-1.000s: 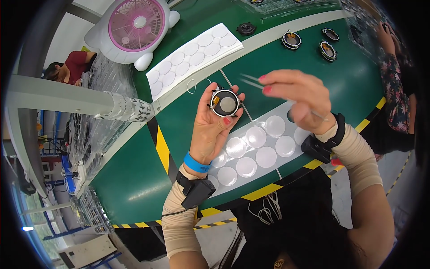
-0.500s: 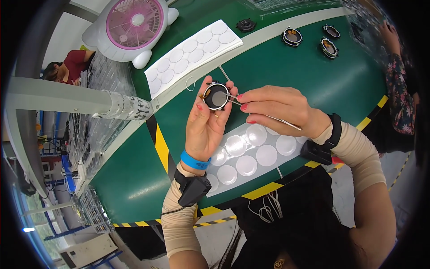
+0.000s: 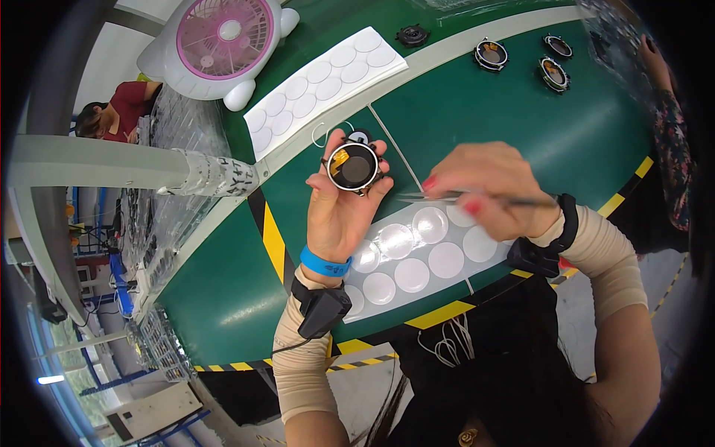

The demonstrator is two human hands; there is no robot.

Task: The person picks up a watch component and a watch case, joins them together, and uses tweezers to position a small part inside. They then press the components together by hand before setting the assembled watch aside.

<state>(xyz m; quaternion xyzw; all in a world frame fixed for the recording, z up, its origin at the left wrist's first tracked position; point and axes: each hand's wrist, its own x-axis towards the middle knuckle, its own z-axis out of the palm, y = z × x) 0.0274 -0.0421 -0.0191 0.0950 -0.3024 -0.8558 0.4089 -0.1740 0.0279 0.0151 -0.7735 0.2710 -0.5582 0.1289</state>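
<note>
My left hand [image 3: 339, 212] is closed round a round watch case [image 3: 353, 167] with a silver rim. Its open face is turned up, showing a grey disc and an orange flex strip inside. To the right, my right hand [image 3: 488, 190] grips metal tweezers [image 3: 417, 197], blurred by motion, their tips apart from the case. Beneath both hands lies a clear sheet of round white stickers [image 3: 412, 276] on the green table.
A white sheet with printed circles [image 3: 298, 86] lies beyond the grey rail, near a pink-and-white fan [image 3: 227, 41]. Several watch cases [image 3: 491, 55] sit at the far right. A dark round part [image 3: 412, 35] rests behind the rail. Other people are at the left and right edges.
My right hand has drawn the tweezers out of the watch case and moved right, blurring. My left hand has tilted the case, so its orange strip shows more.
</note>
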